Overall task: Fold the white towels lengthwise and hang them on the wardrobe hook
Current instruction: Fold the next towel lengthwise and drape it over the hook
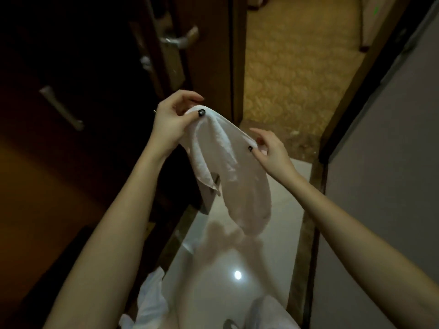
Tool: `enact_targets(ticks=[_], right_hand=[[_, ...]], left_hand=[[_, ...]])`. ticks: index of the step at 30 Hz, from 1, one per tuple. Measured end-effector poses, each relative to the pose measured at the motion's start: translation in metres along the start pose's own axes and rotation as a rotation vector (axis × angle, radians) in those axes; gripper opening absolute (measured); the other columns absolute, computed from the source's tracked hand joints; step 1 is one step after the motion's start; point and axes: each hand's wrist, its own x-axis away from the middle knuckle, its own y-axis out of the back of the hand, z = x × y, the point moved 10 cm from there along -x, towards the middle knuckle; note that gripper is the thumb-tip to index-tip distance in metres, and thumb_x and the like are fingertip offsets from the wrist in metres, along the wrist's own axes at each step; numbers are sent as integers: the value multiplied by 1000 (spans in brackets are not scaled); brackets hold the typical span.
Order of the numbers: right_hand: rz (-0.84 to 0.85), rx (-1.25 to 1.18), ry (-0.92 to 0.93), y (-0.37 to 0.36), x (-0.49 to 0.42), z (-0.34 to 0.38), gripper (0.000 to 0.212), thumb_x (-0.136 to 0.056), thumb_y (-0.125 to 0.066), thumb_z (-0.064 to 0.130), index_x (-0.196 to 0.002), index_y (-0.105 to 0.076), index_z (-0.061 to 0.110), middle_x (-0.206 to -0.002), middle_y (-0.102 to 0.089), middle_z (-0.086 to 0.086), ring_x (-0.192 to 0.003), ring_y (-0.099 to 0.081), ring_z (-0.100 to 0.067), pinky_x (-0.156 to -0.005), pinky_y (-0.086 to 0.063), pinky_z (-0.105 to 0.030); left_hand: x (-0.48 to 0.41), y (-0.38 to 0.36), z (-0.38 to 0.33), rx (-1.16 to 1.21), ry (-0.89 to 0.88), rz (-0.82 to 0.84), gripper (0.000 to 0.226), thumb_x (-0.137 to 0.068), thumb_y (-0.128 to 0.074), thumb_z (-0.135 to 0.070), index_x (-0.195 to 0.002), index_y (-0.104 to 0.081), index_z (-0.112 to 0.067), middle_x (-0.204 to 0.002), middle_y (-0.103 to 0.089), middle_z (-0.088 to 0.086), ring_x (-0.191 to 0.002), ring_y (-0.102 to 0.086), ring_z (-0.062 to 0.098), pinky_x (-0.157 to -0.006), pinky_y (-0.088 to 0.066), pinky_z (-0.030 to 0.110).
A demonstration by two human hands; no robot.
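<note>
At the bottom of the frame, left of centre, crumpled white cloth point(148, 298) lies at the edge of the glossy pale floor point(280, 233); whether it is another towel cannot be told. A round spot of light point(237, 274) reflects off the floor just above it. Two bare forearms reach up from the lower corners towards the middle of the frame.

There the white towel point(240, 176) is held in the air between both hands. The left grip point(172, 119), left of centre, pinches the towel's top end between thumb and curled fingers. The right grip point(269, 148), lower and right of centre, pinches the towel's right edge. The cloth sags between them in soft folds, and its lower end hangs free above the floor.

Beyond, the upper left holds a dark wooden door with a bar handle point(61, 108) and another with a lever handle point(181, 39). Patterned yellow carpet point(297, 67) fills the upper centre, and a grey wall point(384, 162) runs down the right.
</note>
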Motion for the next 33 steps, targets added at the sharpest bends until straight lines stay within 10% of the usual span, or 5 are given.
enact_targets(ticks=[7, 12, 18, 27, 33], right_hand=[[-130, -240, 445, -2, -19, 170, 31, -91, -61, 20, -120, -62, 9, -102, -62, 4, -92, -59, -10, -82, -52, -32], [40, -253, 466, -61, -18, 203, 72, -84, -70, 36, -146, -37, 16, -127, -60, -1, -108, -59, -19, -89, -50, -35], [117, -523, 436, -71, -59, 220, 48, -87, -55, 0, -133, -52, 12, -104, -68, 3, -88, -66, -11, -72, -55, -29], [516, -579, 798, -89, -68, 319, 25, -90, -65, 9, -111, -67, 21, -103, -66, 20, -97, -65, -1, -82, -52, -18], [519, -662, 868, -111, -48, 358, 13, -95, -62, 14, -101, -73, 10, -89, -71, 8, -86, -67, 1, -76, -51, -16]], left_hand=[[-11, 59, -26, 21, 141, -206, 14, -82, -67, 2, -92, -71, -6, -84, -69, 4, -78, -64, 5, -73, -49, 15], [1, 110, -29, 202, 226, -434, 12, -85, -68, -8, -95, -74, -11, -89, -73, 1, -79, -70, 9, -66, -53, 18], [12, 176, -52, 36, 150, -579, 18, -84, -65, -6, -96, -75, -16, -92, -75, 1, -88, -71, 13, -74, -57, 25], [106, 246, -2, 52, 281, -897, 38, -86, -64, -3, -124, -62, -5, -121, -65, 8, -99, -66, 4, -74, -53, 15], [148, 234, -24, 101, 223, -782, 42, -84, -68, -42, -124, -61, -33, -136, -55, -5, -112, -59, 3, -86, -51, 20]])
